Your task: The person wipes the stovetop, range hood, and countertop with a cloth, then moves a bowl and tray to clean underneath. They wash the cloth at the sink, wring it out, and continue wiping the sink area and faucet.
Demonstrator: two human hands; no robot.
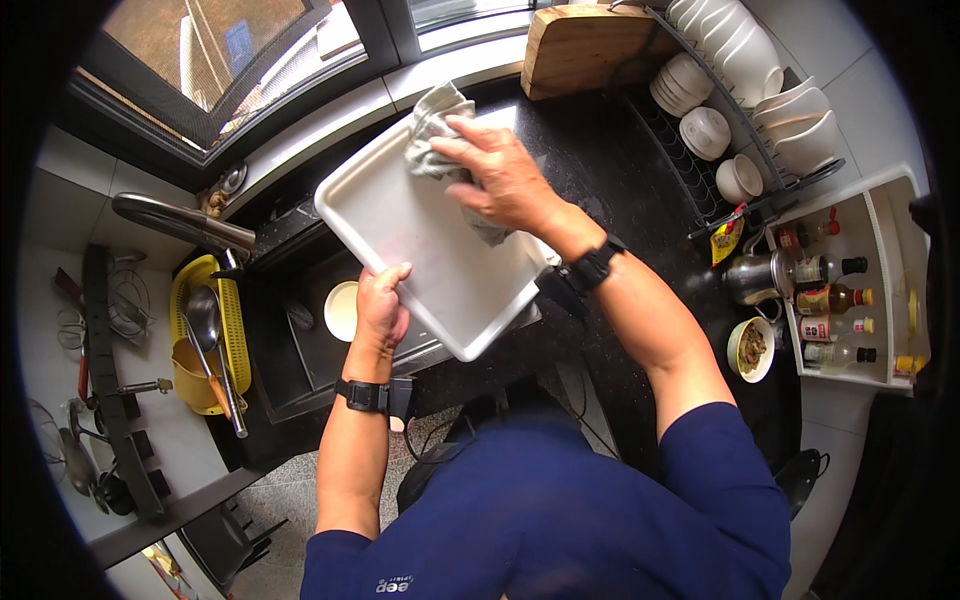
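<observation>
A white rectangular tray (442, 262) with a raised rim is held tilted above the sink edge and the black countertop. My left hand (382, 304) grips its near left rim, thumb over the top. Against the tray's far right part, my right hand (504, 174) presses a pale grey-green checked cloth (442, 124). Part of the cloth hangs below that palm, and the fingers are slightly blurred. Below the tray's left side lies the dark sink (292, 375), where a cream-coloured bowl (341, 311) sits beside my left wrist.
A curved faucet (184, 221) and a yellow basket (240, 330) holding ladles stand left. A thick wooden cutting board (592, 49) leans at the back. On the right are a dish rack (739, 97) with white bowls, a steel kettle (754, 277), a food bowl (751, 349) and bottled condiments (829, 298).
</observation>
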